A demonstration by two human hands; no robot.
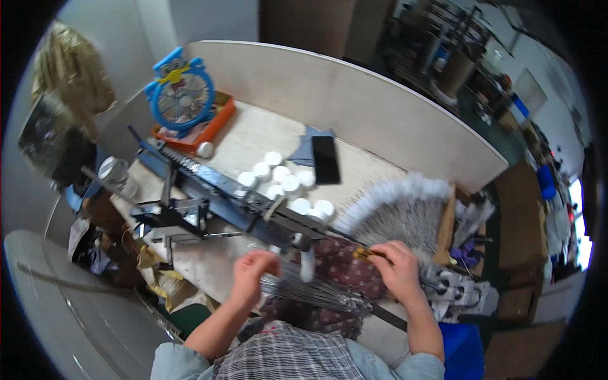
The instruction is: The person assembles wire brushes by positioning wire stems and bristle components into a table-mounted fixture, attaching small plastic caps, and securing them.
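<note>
The right hand (400, 271) is clamped by its fingertips on a small yellow piece (362, 253), just right of the lower-right end of the long metal machine (228, 194). The machine's long axis slants across the bench (253, 134) from upper left to lower right, and the yellow piece lies roughly in line with it, with a thin dark rod (342, 237) between the two. The left hand (249, 272) is on the near side of the machine, its fingers curled; whether they grip anything, I cannot tell. That hand is nearer the machine's end, while the right one has the yellow piece. Below the machine's end, a bundle of thin wires (323, 295) slants over a spotted cloth (339, 252), starting just beside the left hand. White caps (291, 185) sit beyond the machine; right of it spreads a fan of white-tipped wires (396, 215).
</note>
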